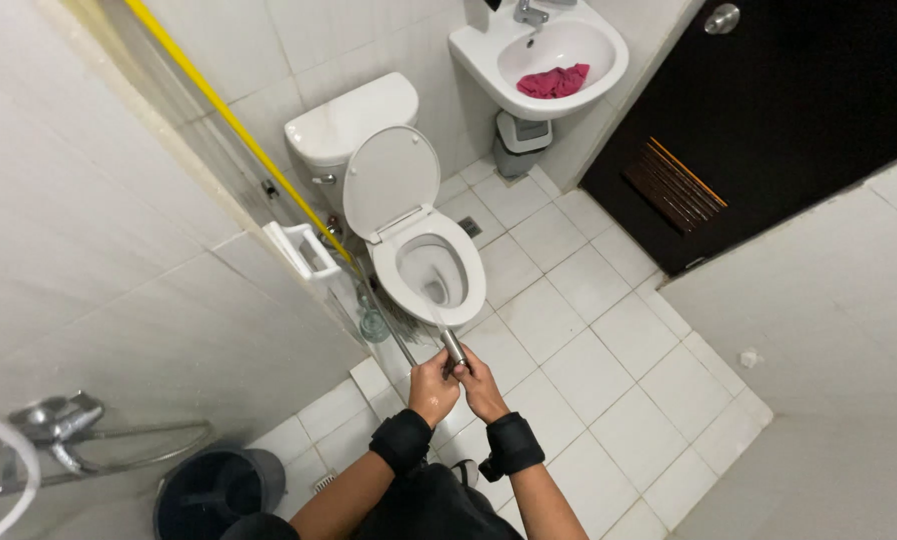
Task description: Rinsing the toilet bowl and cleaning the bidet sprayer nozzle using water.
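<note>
Both my hands grip a slim metal spray nozzle [454, 349] just in front of a white toilet [434, 270]. My left hand [434, 385] and my right hand [482, 380] are closed around it side by side. A thin jet of water runs from the nozzle into the toilet bowl. The seat and lid [391, 180] stand up against the white cistern [349, 120]. Both wrists wear black bands.
A white sink [539, 60] with a pink cloth [554, 80] in it hangs at the back. A small grey bin [522, 140] stands below it. A dark door [769, 130] is on the right. A dark bucket [219, 490] and a tap [64, 425] are at lower left. A yellow pole [229, 115] leans along the glass partition.
</note>
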